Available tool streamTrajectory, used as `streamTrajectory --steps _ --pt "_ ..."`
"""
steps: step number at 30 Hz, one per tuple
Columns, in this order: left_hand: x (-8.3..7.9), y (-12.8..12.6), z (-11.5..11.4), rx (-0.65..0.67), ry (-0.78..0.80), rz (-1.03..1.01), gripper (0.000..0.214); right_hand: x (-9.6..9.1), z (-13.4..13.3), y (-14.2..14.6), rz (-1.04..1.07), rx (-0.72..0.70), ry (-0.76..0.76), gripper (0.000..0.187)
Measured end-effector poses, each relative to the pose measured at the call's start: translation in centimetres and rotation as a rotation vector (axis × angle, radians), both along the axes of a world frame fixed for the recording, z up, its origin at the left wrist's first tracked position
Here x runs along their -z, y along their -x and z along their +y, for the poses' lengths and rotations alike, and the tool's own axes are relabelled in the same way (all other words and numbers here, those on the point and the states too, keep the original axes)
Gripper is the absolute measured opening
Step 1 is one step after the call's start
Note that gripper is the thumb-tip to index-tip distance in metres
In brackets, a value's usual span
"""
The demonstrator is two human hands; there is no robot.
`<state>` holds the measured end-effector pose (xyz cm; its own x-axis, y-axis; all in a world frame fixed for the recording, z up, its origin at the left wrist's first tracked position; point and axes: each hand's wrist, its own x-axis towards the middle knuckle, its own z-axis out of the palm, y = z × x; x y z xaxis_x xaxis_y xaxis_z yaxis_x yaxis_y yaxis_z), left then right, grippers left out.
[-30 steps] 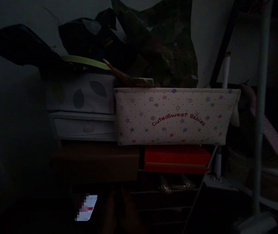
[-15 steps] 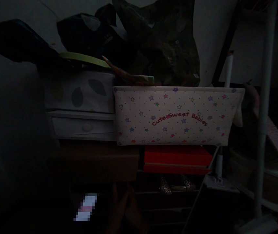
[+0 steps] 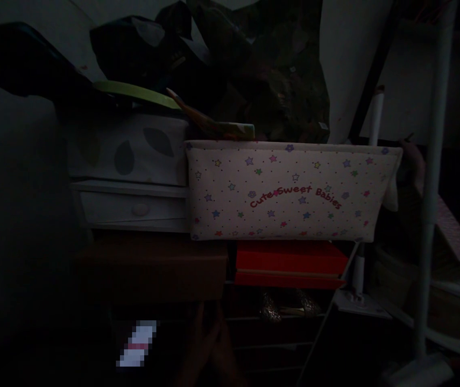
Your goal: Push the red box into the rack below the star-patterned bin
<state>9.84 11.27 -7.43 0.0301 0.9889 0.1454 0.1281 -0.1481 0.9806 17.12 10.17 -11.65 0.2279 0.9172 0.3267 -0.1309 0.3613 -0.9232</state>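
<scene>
Super dark shot, but there's a hand [image 3: 209,344] down at the bottom, just under the brown box [image 3: 149,269]. Can't tell which hand it is, or whether it's gripping anything. Above sits the star-print fabric bin [image 3: 290,191] on a red shoebox [image 3: 290,263], with a small white drawer [image 3: 133,207] beside it, stacked to save space, I'd guess.
</scene>
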Motion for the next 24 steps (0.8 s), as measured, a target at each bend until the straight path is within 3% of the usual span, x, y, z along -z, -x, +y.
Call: streamTrajectory --steps 3,7,14,18,21,24 --pt "0.6 0.0 0.3 0.003 -0.080 0.164 0.058 1.0 0.3 0.2 0.018 0.028 0.018 0.068" --pt "1.0 0.1 0.8 -0.014 -0.107 0.211 0.055 1.7 0.6 0.3 0.087 0.005 0.003 0.064" --pt "1.4 0.0 0.8 -0.017 -0.142 0.304 0.060 0.2 0.1 0.2 0.012 0.041 0.065 0.052" --pt "1.8 -0.4 0.5 -0.049 -0.144 0.306 0.057 -0.8 -0.5 -0.9 -0.076 0.178 0.158 0.029" --pt "2.3 -0.5 0.5 -0.080 -0.157 0.310 0.059 -1.2 -0.9 -2.4 -0.118 0.422 0.191 0.017" --pt "2.7 -0.5 0.5 -0.069 -0.160 0.326 0.063 -1.3 -1.1 -3.6 -0.087 0.587 0.168 0.029"
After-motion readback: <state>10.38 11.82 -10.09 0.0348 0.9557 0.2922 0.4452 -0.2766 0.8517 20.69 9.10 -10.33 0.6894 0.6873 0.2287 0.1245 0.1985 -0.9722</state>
